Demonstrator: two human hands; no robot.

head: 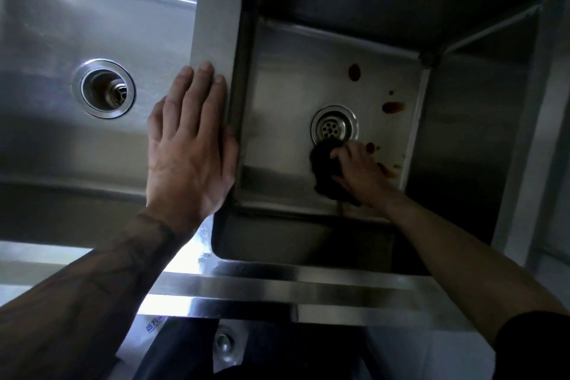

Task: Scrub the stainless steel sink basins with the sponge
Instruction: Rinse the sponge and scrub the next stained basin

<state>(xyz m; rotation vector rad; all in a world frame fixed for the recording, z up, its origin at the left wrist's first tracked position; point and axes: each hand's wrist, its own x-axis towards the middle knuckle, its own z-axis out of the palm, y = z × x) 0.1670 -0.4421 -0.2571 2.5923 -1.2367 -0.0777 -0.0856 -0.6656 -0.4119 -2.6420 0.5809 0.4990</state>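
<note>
Two-basin stainless steel sink seen from above; positions are given relative to the divider, the flat steel strip between the basins.

Nearest, in front of the divider's near end: one front rim of bright steel running across the view, crossed by two forearms. The forearm to the divider's right ends in one dark sleeve.

On the divider: the left hand lies palm down, fingers straight and together, gripping nothing. Its fingertips rest on the strip's top and its little-finger side follows the strip's right edge.

Right of the divider: the right basin, the deeper-looking of the two. On its floor the right hand presses one dark sponge, fingers curled over its top. The sponge touches the near edge of the right drain, a perforated strainer. Three larger brown stains mark the floor beyond and to the right of the hand, with several small flecks near them; one further stain is partly hidden under the wrist.

Left of the divider: the left basin, with one open left drain in its floor.

Total: two basins, two drains, one sponge.
</note>
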